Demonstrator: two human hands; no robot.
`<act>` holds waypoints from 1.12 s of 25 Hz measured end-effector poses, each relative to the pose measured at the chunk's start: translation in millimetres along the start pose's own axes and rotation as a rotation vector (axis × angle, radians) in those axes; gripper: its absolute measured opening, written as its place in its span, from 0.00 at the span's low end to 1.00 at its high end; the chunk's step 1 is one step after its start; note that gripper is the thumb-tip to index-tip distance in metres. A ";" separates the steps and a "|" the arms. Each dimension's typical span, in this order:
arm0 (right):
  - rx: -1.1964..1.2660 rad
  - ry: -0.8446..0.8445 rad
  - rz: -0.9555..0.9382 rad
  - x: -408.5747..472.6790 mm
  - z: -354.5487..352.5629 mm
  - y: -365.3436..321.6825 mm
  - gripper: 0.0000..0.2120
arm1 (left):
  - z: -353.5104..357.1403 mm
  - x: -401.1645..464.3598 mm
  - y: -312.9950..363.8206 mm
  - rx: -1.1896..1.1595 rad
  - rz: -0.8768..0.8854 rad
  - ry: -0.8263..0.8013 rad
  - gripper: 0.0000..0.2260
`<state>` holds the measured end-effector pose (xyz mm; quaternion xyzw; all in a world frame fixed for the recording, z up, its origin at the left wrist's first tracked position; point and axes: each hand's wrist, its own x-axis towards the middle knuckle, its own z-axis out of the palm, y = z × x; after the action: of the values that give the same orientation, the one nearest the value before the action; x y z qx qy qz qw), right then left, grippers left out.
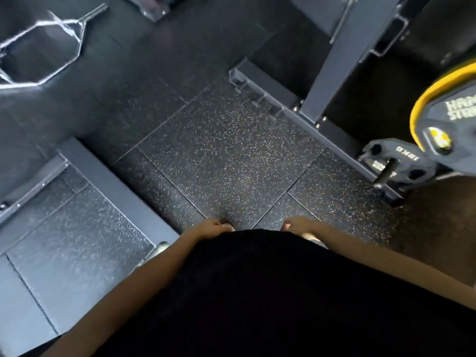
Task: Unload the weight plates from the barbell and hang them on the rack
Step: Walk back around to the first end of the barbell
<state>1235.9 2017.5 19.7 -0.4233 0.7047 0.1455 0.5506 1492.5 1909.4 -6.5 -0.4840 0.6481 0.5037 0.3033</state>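
I am looking straight down at the gym floor. My left hand [215, 227] and my right hand [300, 225] hang low in front of my black shirt, fingers loosely curled, with nothing in them. At the right edge, a black plate with a yellow rim [438, 109] hangs on the rack. Just below it a smaller black plate [391, 161] sits on a short peg [385, 173]. The rack's grey upright [342, 60] rises from a base rail [304, 117]. Both hands are well left of the plates. No loaded barbell is in view.
A silver hex bar [43, 47] lies on the floor at top left. A grey-framed platform [108, 176] occupies the lower left. Speckled black rubber tiles [224, 150] cover the floor between the platform and the rack base.
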 end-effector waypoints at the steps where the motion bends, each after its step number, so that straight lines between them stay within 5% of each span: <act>1: -0.006 0.007 -0.012 4.9 -10.3 -11.5 0.17 | -8.7 2.1 -9.3 -0.034 -0.012 0.026 0.22; 8: 0.020 0.134 -0.047 45.5 -81.8 -109.0 0.19 | -63.9 4.9 -56.3 -0.161 -0.040 0.081 0.22; 20: -0.115 0.049 -0.094 152.3 -135.2 -247.8 0.11 | -176.6 30.0 -115.2 -0.357 -0.147 0.125 0.22; 25: -0.137 -0.037 -0.082 227.6 -196.1 -324.0 0.13 | -277.2 78.3 -132.9 -0.385 -0.178 0.061 0.19; 28: -0.151 -0.043 -0.120 266.5 -258.7 -385.0 0.13 | -377.1 97.2 -145.5 -0.346 -0.207 0.170 0.18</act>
<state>1348.9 1496.9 -28.5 -0.5016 0.6531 0.1740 0.5400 1630.1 1517.7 -28.0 -0.6337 0.5220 0.5308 0.2102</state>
